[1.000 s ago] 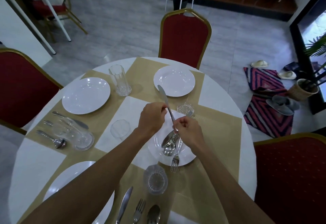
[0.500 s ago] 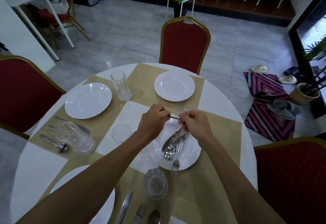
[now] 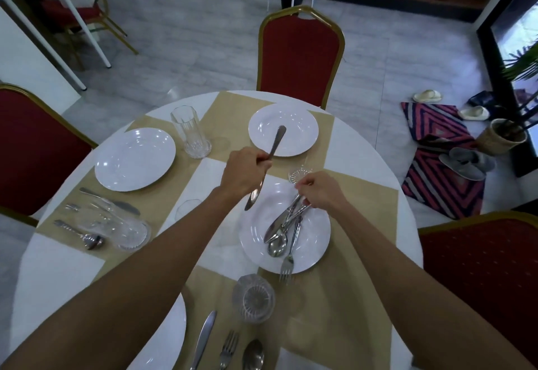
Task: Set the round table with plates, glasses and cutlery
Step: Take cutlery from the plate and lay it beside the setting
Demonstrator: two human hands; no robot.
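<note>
Left hand (image 3: 244, 171): grips 1 knife (image 3: 278, 139) by its middle.
Right hand (image 3: 320, 192): pinches cutlery (image 3: 286, 221) over plate (image 3: 316, 253).
Advice: lay knife flat, just beside far plate (image 3: 300, 123).

Light: dim, soft daylight from window (image 3: 521, 23) at right
Glare: glints on left plate (image 3: 135, 165)
Edges: wide-angle bending

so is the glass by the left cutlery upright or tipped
Tipped: the glass lies on its side beside the spoon.
</note>
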